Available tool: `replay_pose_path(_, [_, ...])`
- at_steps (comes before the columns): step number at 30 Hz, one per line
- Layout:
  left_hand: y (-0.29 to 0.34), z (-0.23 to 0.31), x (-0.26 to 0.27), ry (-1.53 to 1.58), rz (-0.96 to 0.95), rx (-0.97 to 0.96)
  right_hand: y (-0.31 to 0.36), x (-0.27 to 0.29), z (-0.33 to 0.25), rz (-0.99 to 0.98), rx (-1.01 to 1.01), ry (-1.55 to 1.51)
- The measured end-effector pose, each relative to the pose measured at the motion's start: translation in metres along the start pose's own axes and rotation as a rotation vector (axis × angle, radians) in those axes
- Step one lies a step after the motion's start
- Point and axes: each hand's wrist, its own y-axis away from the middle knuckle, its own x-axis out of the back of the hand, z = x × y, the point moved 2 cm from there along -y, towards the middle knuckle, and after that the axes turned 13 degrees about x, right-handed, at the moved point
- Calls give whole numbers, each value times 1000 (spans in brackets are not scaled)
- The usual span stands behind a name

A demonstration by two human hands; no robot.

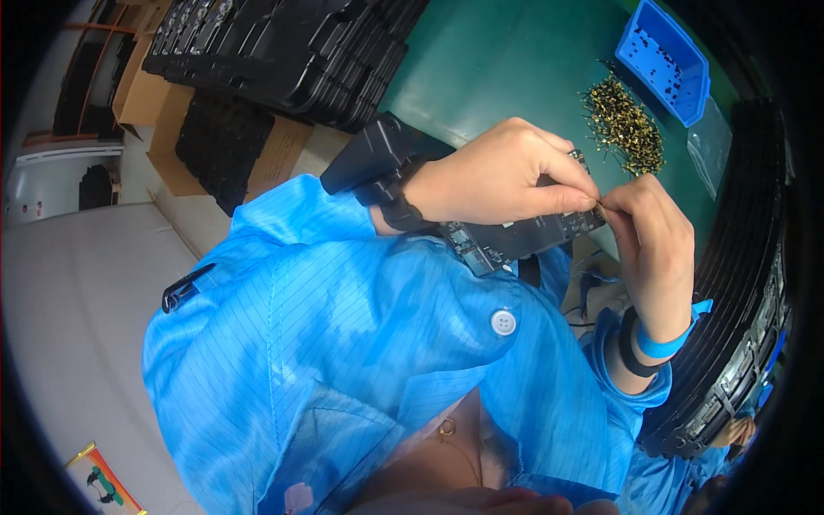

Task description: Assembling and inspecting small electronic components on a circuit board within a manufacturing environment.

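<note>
A dark circuit board [524,239] with a flat black cover over part of it is in front of my chest. My left hand [511,176] is closed on its far edge, thumb and fingertips pinched together near the right corner. There, the fingertips of my right hand [650,240] meet those of the left in a pinch. What lies between the right fingertips is very small and mostly hidden. Beyond the hands, a pile of small gold-and-black pieces with thin stems [624,127] lies on the green table [502,64].
A blue plastic bin [665,64] with small black bits stands beyond the pile, beside a clear plastic bag [711,146]. Stacked black trays rise at the left [283,51] and the right [730,257]. Open cardboard boxes [176,142] sit at far left. Another person's hand [736,432] shows lower right.
</note>
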Motion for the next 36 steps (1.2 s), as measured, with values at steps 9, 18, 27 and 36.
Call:
replay_pose_path(9, [0,-4,-6,-111,233,-65,29,-42,8,750,-515,-666])
replay_pose_path(18, [4,-3,-10,-222,166,-49,30,-60,10,812,-456,-789])
replay_pose_path(27, [14,-13,-19,339,74,315,25,-45,13,675,-459,-858])
replay_pose_path(36, [12,-9,-18,211,-125,390,22,-48,12,605,-403,-724])
